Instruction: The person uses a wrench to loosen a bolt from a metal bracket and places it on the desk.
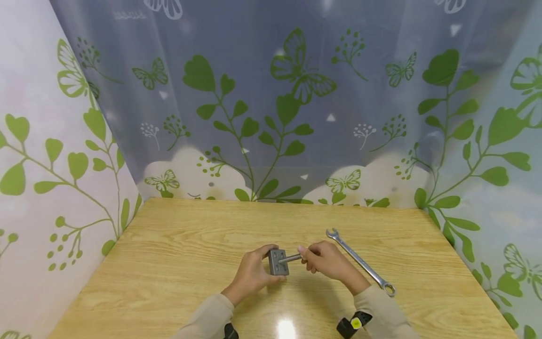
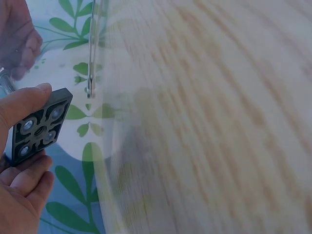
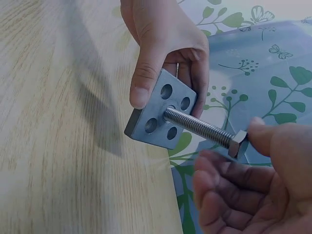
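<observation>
A small square grey metal plate (image 1: pixel 278 262) with several round holes is held by its edges between the thumb and fingers of my left hand (image 1: pixel 251 275). From its centre hole a long threaded hex bolt (image 3: pixel 200 126) sticks out towards the right. My right hand (image 1: pixel 328 261) is at the bolt's head, the thumb against the hex and curled fingers just below it in the right wrist view. The left wrist view shows the ribbed, recessed back of the plate (image 2: pixel 41 127). Both hands are raised over the wooden table.
To the right of my right hand, a combination wrench (image 1: pixel 360 260) lies slantwise on the wooden table (image 1: pixel 190 235). A leaf-and-butterfly patterned curtain (image 1: pixel 254 117) stands behind the table and along its sides.
</observation>
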A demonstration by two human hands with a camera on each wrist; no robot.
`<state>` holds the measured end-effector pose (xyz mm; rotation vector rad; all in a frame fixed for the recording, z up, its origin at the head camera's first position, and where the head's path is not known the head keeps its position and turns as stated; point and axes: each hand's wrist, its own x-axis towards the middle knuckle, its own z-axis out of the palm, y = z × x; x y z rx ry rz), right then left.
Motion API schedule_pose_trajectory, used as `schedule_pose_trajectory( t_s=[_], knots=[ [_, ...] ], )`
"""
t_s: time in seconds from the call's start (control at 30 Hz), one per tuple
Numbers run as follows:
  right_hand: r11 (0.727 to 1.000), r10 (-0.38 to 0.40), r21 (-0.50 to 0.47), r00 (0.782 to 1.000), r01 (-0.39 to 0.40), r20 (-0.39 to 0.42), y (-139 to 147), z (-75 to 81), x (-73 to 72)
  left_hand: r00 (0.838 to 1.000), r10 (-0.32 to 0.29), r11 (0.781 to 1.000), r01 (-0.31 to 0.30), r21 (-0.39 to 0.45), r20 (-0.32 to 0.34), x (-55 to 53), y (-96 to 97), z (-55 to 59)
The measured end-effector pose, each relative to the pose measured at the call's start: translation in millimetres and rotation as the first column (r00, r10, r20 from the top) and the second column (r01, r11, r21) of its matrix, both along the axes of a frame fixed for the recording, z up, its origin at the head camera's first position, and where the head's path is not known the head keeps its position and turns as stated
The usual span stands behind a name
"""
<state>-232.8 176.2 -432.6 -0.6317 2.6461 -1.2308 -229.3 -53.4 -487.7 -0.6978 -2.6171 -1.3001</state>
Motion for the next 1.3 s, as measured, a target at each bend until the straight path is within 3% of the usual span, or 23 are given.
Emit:
schedule_pose_trajectory(
  t_s=[0.17,0.4,0.5,0.9,1.13,1.3],
  knots=[
    [1.0,-0.018,0.017,1.0,0.018,-0.003,-1.1,2.4,0.3,1.0,0.0,1.0,0.0,-0.005,0.003,0.2,0.1,1.2],
    [0.998,0.051,0.043,0.987,-0.045,-0.151,0.2,4.7,0.0,1.0,0.008,1.0,-0.008,0.0,0.007,0.5,-1.5,3.0],
    [0.998,0.063,0.02,0.983,-0.06,-0.17,0.0,6.7,0.6,1.0,0.008,1.0,-0.008,0.012,0.006,0.3,-2.1,3.3],
    [0.997,0.069,-0.015,0.985,-0.072,-0.157,-0.3,5.3,-0.5,1.0,0.008,1.0,-0.008,0.01,0.005,0.1,-2.5,2.8],
    [0.998,0.054,0.045,0.997,-0.051,-0.06,1.2,2.8,-2.0,1.0,0.007,1.0,-0.007,-0.002,0.003,0.2,-2.9,2.0],
    [0.999,0.04,0.028,0.999,-0.039,-0.033,0.7,1.0,-1.1,1.0,0.004,1.0,-0.004,-0.006,0.007,0.2,-2.4,1.6]
  ],
)
